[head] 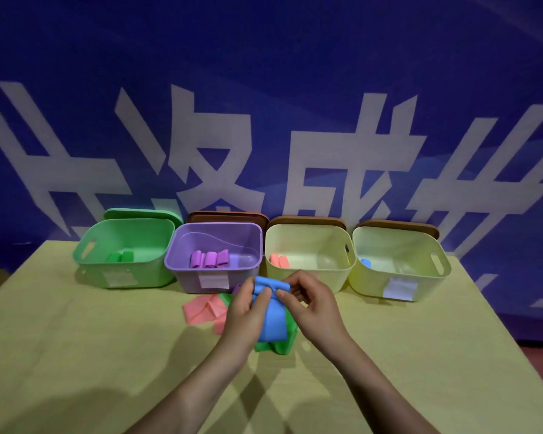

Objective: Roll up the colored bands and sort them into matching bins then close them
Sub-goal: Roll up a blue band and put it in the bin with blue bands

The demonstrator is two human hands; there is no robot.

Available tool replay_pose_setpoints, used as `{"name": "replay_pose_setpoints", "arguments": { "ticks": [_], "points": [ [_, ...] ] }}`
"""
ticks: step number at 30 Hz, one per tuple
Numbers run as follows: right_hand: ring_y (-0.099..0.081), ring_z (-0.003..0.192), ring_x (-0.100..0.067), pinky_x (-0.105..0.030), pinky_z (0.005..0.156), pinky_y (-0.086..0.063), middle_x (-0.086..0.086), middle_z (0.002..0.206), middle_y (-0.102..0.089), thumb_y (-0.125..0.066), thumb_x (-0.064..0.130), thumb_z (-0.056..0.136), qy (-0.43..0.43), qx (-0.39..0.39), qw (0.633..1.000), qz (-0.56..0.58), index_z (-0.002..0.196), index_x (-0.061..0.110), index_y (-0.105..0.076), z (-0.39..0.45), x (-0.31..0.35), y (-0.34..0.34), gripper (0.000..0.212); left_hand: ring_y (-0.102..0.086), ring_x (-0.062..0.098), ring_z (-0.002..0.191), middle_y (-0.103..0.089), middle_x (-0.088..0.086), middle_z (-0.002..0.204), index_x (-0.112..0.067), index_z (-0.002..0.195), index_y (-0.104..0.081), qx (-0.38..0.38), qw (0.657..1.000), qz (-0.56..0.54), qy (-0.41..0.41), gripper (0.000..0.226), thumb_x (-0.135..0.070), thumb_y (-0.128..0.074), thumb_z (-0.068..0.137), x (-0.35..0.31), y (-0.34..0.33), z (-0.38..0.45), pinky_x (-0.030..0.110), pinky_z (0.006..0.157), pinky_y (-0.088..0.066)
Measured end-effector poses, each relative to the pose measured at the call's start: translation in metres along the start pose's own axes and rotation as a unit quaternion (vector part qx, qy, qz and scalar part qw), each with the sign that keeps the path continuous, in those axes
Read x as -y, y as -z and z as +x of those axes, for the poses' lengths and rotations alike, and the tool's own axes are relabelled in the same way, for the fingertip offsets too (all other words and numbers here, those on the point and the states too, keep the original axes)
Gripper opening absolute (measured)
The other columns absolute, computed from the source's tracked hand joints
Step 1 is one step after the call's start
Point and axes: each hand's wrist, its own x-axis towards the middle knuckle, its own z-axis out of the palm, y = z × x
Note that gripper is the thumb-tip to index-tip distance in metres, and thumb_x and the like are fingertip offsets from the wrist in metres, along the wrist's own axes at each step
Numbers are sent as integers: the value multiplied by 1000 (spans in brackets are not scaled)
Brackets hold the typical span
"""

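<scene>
In the middle of the frame, the left hand (248, 311) and right hand (311, 308) pinch the blue band (271, 321) to roll it up.

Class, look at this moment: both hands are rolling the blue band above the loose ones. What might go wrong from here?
1. The blue band is only partly rolled between the left hand and right hand; its hanging tail may let the roll loosen.
2. Two bins look alike; it could land in the one holding pink rolls, not the far-right bin with the blue roll.
</scene>
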Motion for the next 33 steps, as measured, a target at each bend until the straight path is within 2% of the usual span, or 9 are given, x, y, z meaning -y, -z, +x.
{"name": "replay_pose_setpoints", "arguments": {
  "ticks": [2, 4, 10, 16, 19, 21, 24, 28, 33],
  "points": [
    [-49, 63, -5, -15, 61, -38, 5, 70, -55, -63, 20, 77, 9, -14, 1000, 0, 72, 27, -55, -1, 0, -4, 12, -65, 25, 91, -68, 14, 102, -17, 101, -65, 2, 998, -50, 27, 11, -18, -59, 92, 0, 4, -3, 37, 79, -50],
    [-52, 65, -5, -15, 63, -41, 6, 73, -59, -65, 20, 77, 15, -22, 1000, 11, 76, 27, -60, -1, 2, -6, 9, -63, 31, 91, -66, 21, 105, -9, 105, -64, -10, 992, -110, 65, 17, -18, -61, 91, -1, 9, -4, 45, 80, -49],
    [-54, 69, -7, -16, 66, -43, -1, 80, -62, -67, 15, 79, 74, -32, 997, -12, 92, 11, -71, 1, 5, -2, 14, -64, 27, 90, -69, 17, 100, -11, 101, -67, -19, 988, -126, 89, 18, -24, -57, 94, -3, 6, -2, 45, 86, -48],
    [-54, 78, -5, -19, 71, -44, 11, 85, -55, -66, 8, 82, 203, -21, 970, -130, 103, 18, -69, 6, 4, 4, 23, -57, 10, 63, -62, -2, 73, -20, 79, -66, -55, 994, -81, 47, 27, -26, -47, 98, -13, 3, -3, 25, 54, -43],
    [-58, 85, -8, -23, 75, -48, 6, 94, -59, -63, 3, 82, 228, -17, 961, -155, 110, 18, -69, 3, 4, 5, 32, -62, 12, 69, -69, 0, 78, -24, 73, -76, -35, 994, -96, 31, 40, -36, -46, 97, -15, 4, -5, 24, 62, -47],
    [-60, 92, -8, -24, 79, -49, 7, 99, -61, -57, 2, 84, 201, 6, 974, -106, 115, 21, -68, 0, 5, 8, 38, -61, 20, 74, -68, 5, 82, -27, 73, -76, -32, 993, -104, 39, 37, -39, -49, 96, -15, 6, -6, 31, 65, -47],
    [-62, 95, -10, -24, 82, -50, 12, 99, -64, -50, 15, 88, 79, 30, 996, 15, 117, 26, -67, -6, 10, 9, 35, -59, 21, 72, -66, 7, 81, -17, 88, -70, -24, 992, -117, 42, 22, -31, -53, 95, -14, 12, -6, 28, 55, -44],
    [-57, 66, -7, -25, 69, -50, 4, 69, -63, -53, 15, 97, -64, 35, 991, 111, 111, 19, -68, -6, 20, 9, 22, -55, 6, 53, -62, 5, 72, -13, 97, -64, 33, 993, -107, 25, 17, -17, -48, 99, -18, 14, -11, 13, 40, -36],
    [-55, 55, -4, -18, 58, -45, 1, 64, -59, -58, -2, 90, -97, 31, 984, 148, 95, 12, -68, -11, 23, 2, 17, -57, 10, 63, -63, 1, 77, -18, 92, -62, 11, 1000, -4, -26, 13, -17, -50, 98, -11, 12, -12, 20, 51, -43]
  ]
}}
